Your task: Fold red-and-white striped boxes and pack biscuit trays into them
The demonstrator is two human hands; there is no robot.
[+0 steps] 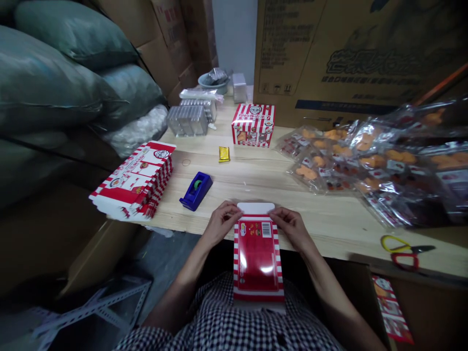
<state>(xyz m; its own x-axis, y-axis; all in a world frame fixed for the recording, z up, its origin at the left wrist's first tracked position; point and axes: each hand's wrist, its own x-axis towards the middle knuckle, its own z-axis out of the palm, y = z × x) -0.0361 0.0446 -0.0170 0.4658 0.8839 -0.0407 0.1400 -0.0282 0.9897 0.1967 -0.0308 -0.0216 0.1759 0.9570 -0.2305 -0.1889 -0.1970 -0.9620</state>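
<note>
A red and white striped cardboard box [258,258] lies in front of my body, its far end on the table edge and a barcode on its upper face. My left hand [224,220] pinches its far left corner, by the white end flap [256,208]. At the far right corner, my right hand [291,223] grips the same box with its fingertips. Beyond my left hand rests a blue tape dispenser [196,191] with a green core. A small golden packet [224,154] lies farther back.
A stack of flat striped boxes [137,178] is at the left. One assembled box [253,125] stands at the back, near clear plastic cases [187,121]. Bagged orange toys [340,156] cover the right side. Scissors [405,251] lie at the right edge; a large carton [292,63] stands behind.
</note>
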